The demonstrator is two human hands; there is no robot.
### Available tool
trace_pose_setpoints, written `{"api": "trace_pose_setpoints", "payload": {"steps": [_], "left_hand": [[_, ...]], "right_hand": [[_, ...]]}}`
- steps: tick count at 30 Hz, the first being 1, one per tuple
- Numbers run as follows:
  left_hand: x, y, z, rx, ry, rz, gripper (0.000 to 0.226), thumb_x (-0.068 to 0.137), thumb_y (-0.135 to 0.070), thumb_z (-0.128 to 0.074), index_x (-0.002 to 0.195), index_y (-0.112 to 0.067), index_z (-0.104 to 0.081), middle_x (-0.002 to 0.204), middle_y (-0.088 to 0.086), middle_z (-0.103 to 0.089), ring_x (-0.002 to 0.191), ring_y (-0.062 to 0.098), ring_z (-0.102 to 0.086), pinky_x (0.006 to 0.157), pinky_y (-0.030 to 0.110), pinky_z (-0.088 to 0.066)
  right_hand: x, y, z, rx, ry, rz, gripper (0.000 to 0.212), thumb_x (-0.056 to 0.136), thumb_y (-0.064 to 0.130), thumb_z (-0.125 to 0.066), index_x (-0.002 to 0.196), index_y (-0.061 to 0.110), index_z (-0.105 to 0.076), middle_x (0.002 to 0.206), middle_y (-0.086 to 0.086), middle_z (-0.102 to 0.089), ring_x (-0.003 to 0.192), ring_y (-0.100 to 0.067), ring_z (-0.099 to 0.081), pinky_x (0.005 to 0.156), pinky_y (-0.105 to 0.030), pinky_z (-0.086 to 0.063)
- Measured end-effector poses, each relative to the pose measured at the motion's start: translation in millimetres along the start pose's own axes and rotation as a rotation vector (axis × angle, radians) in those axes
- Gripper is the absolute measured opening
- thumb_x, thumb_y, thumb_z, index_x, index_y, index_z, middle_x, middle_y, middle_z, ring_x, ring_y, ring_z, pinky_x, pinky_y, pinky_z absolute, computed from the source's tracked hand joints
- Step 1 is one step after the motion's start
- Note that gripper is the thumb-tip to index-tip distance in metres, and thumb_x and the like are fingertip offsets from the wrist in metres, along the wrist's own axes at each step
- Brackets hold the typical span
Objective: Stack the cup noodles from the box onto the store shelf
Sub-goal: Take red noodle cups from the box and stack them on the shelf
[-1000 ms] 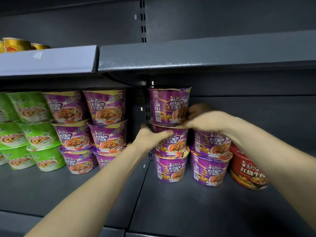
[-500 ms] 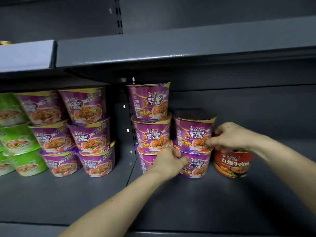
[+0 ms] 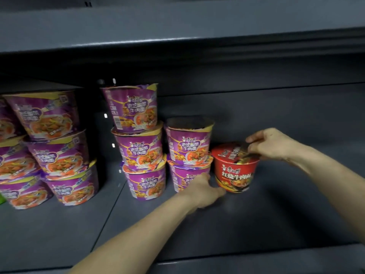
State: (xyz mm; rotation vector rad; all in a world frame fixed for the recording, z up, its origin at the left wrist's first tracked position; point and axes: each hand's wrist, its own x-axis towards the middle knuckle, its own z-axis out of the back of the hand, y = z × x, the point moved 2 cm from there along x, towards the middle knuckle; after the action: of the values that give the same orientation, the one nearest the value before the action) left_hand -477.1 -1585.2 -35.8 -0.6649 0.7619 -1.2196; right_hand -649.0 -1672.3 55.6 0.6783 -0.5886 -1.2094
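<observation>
A red cup noodle [image 3: 235, 173] stands on the grey shelf [image 3: 276, 214], right of the purple stacks. My right hand [image 3: 270, 144] grips its lid rim from above. My left hand [image 3: 203, 189] lies low at the shelf, touching the foot of the bottom purple cup [image 3: 187, 177] next to the red cup; its fingers look loosely curled. Above that cup sits a second purple cup [image 3: 189, 143]. To the left rises a stack of three purple cups [image 3: 140, 143]. The box is out of view.
More purple cup stacks [image 3: 53, 151] fill the left shelf section. The upper shelf [image 3: 177, 30] hangs low over the stacks. Bare grey shelf runs to the right of the red cup and in front of all the cups.
Both hands left the purple stack and moved right and down. My right hand went onto the red cup's lid. The view shifted right and closer.
</observation>
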Motion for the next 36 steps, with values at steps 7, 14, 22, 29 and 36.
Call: {"api": "trace_pose_setpoints", "payload": {"steps": [7,14,22,29,36], "left_hand": [[24.7,-14.3,-33.3,-0.058,0.034,0.064,0.087,0.087,-0.031,-0.068,0.149,-0.027,-0.007,0.114,0.003,-0.06,0.095,0.02,-0.067,0.068,0.029,-0.058],[46.2,-17.5,-44.4,-0.145,-0.05,0.102,0.065,0.092,-0.032,-0.063,0.14,-0.017,-0.023,0.092,0.005,-0.061,0.065,0.013,-0.061,0.055,0.024,-0.053],[56.6,-20.5,-50.2,-0.063,-0.102,0.128,0.055,0.089,-0.042,-0.065,0.125,-0.014,-0.034,0.096,0.008,-0.066,0.075,0.019,-0.066,0.075,0.037,-0.059],[54.7,-23.9,-45.3,-0.018,-0.082,0.141,0.056,0.089,-0.039,-0.067,0.128,-0.013,-0.036,0.105,0.009,-0.065,0.075,0.017,-0.064,0.073,0.033,-0.059],[27.1,-26.1,-38.4,-0.01,-0.094,0.152,0.027,0.09,-0.036,-0.066,0.087,-0.02,-0.044,0.096,0.008,-0.063,0.078,0.021,-0.062,0.078,0.038,-0.057]], "right_hand": [[10.0,-48.5,-8.7,-0.072,0.156,-0.123,0.067,0.072,0.008,-0.077,0.131,0.016,-0.044,0.125,-0.004,-0.056,0.107,-0.02,-0.055,0.085,-0.031,-0.05],[22.4,-65.2,-29.2,0.195,0.209,-0.117,0.075,0.069,0.008,-0.081,0.129,0.019,-0.039,0.121,-0.001,-0.057,0.111,-0.019,-0.053,0.07,-0.026,-0.049],[33.6,-76.5,-22.9,0.262,0.268,-0.076,0.074,0.066,0.004,-0.082,0.127,0.021,-0.045,0.119,0.0,-0.06,0.115,-0.021,-0.055,0.094,-0.038,-0.051],[35.8,-78.8,-26.2,0.254,0.265,-0.059,0.078,0.065,0.007,-0.084,0.13,0.021,-0.043,0.12,-0.001,-0.059,0.113,-0.02,-0.056,0.096,-0.039,-0.05],[13.1,-82.9,-33.3,0.172,0.174,-0.106,0.064,0.075,0.007,-0.078,0.13,0.007,-0.045,0.115,-0.009,-0.06,0.106,-0.023,-0.058,0.091,-0.037,-0.05]]}}
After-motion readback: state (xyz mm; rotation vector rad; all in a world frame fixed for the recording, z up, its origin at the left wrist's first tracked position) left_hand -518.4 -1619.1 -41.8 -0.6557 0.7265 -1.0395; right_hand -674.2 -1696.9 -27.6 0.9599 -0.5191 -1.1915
